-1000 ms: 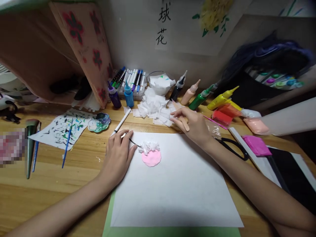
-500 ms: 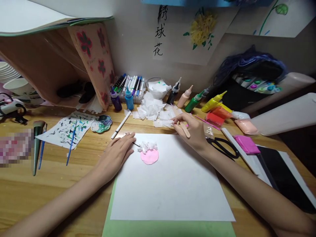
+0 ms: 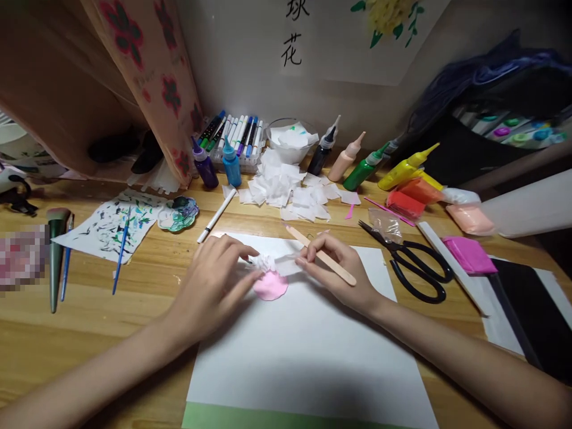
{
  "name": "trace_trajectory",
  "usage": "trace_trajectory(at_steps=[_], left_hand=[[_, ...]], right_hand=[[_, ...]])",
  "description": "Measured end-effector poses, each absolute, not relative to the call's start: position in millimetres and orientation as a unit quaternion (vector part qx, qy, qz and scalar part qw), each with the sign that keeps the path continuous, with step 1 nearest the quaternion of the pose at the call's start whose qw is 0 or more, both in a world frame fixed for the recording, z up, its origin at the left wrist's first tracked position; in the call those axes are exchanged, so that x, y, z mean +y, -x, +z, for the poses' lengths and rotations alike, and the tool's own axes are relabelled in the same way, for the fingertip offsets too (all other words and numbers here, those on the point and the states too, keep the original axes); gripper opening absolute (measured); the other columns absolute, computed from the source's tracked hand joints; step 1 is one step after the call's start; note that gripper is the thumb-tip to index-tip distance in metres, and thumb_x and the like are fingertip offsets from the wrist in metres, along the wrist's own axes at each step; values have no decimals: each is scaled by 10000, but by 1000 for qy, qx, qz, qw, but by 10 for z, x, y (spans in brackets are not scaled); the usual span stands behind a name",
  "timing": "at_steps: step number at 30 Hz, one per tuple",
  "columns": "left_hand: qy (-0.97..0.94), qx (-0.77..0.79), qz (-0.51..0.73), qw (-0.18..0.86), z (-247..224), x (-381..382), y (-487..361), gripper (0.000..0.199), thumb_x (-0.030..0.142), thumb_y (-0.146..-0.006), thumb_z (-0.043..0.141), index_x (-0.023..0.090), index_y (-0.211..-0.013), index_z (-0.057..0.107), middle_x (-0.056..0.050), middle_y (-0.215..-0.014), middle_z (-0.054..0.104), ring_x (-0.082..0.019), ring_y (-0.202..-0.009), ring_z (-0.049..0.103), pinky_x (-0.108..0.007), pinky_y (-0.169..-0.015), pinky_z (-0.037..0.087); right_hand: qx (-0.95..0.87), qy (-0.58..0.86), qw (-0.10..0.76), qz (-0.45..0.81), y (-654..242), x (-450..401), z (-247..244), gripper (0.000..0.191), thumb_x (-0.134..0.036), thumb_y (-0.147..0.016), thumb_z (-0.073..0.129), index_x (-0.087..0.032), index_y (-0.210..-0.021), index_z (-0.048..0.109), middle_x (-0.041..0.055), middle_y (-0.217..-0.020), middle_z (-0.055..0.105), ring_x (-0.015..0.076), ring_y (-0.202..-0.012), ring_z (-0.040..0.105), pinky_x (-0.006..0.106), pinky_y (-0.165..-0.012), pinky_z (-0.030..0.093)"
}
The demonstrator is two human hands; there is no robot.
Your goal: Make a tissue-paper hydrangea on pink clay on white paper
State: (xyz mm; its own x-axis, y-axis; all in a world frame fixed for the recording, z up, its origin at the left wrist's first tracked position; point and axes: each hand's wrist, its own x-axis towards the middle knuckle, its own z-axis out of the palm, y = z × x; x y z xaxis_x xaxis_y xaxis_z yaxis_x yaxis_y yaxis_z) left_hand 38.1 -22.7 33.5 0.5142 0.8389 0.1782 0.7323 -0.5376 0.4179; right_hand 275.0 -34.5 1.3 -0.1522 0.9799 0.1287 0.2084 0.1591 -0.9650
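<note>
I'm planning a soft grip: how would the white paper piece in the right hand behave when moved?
The paper piece, pinched by the right hand, is probably light and floppy, as it looks thin. It likely creases easily: the white paper at the pink disc is crumpled.

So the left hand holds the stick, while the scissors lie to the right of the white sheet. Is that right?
Not quite: the stick is in the right hand, not the left hand, as the head view shows. The scissors do lie to the right of the white sheet.
</note>
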Motion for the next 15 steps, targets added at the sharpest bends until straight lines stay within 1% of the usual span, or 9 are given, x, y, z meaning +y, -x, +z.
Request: trace_trajectory(at_steps=[3, 5, 7, 8, 9, 10, 13, 15], left_hand=[[-861, 426, 212, 178, 329, -288, -568, 165, 342, -849, 583, 197, -927, 590, -45, -873, 601, -192, -824, 507, -323, -711, 380], [-863, 408, 221, 201, 287, -313, -626, 80, 276, -856, 577, 197, -849, 586, -25, -788, 582, -170, -755, 487, -307, -668, 357], [-863, 396, 222, 223, 246, -317, -634, 72, 219, -870, 551, 199, -807, 579, -12, -744, 570, -155, -718, 480, -300, -648, 349], [-864, 391, 218, 231, 232, -310, -626, 63, 216, -871, 551, 204, -817, 582, -11, -749, 573, -154, -720, 483, -299, -649, 353], [-865, 390, 211, 236, 223, -296, -613, 36, 230, -866, 561, 214, -854, 591, -14, -779, 583, -159, -741, 493, -301, -658, 365], [-864, 395, 204, 235, 218, -275, -600, 67, 255, -858, 574, 225, -913, 598, -24, -827, 592, -169, -779, 503, -308, -677, 381], [-858, 431, 179, 214, 209, -180, -577, 288, 335, -839, 584, 254, -1116, 577, -74, -1029, 582, -227, -943, 506, -367, -781, 428], [-856, 442, 158, 217, 195, -112, -578, 340, 348, -845, 559, 274, -1177, 567, -95, -1134, 551, -260, -1035, 487, -418, -845, 437]], right_hand=[[-685, 431, 444, 384, -2743, -408, -23, 121, -137, -785, 637, -203, -766, 537, 18, -760, 664, 135, -689, 615, 260, -642, 490], [-722, 400, 452, 338, -2740, -425, -27, 142, -89, -767, 625, -208, -759, 548, 26, -742, 681, 148, -691, 616, 272, -637, 499], [-742, 382, 459, 305, -2744, -425, -30, 169, -56, -754, 618, -210, -743, 549, 30, -712, 688, 152, -675, 613, 268, -615, 503], [-745, 380, 462, 297, -2751, -423, -34, 181, -46, -750, 618, -211, -738, 547, 28, -704, 688, 151, -664, 609, 265, -604, 502], [-743, 381, 464, 295, -2761, -420, -39, 190, -40, -745, 622, -213, -740, 546, 25, -707, 689, 151, -661, 608, 265, -602, 501], [-738, 389, 465, 298, -2775, -418, -45, 199, -36, -741, 627, -217, -751, 546, 20, -724, 690, 151, -668, 609, 269, -611, 500], [-688, 454, 471, 314, -2824, -407, -58, 228, -40, -748, 640, -236, -790, 532, -4, -777, 678, 146, -710, 615, 280, -665, 495], [-643, 504, 477, 324, -2847, -391, -54, 221, -64, -767, 645, -243, -790, 517, -12, -775, 656, 140, -707, 613, 274, -660, 491]])
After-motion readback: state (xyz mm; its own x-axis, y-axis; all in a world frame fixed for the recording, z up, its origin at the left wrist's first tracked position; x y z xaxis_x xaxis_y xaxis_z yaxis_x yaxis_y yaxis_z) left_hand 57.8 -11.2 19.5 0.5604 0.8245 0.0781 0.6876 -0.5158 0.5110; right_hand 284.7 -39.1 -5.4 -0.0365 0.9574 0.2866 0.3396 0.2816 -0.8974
